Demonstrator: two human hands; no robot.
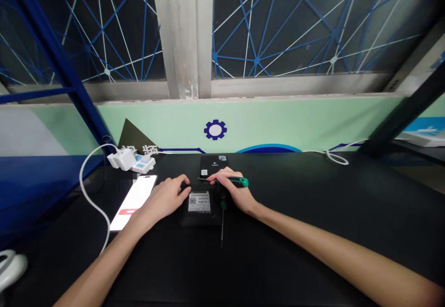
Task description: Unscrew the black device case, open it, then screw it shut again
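A black rectangular device [200, 220] lies face down on the black table, with a white printed label [199, 202] on its upper side. My left hand [168, 198] rests at its upper left corner, thumb and index finger curved and apart, gripping nothing I can see. Above the device, my right hand [234, 191] is closed on a screwdriver [239, 182] with a green and black handle. Its thin shaft points left, past my fingertips. A second green-handled screwdriver [223, 203] lies along the device's right side, shaft towards me.
Behind my hands sits a flat black box [213, 162] with small labels. To the left lie a lit phone [134, 202], a white power strip with plugs [134, 161] and a looping white cable [91, 198]. A white object [12, 267] is at the left edge.
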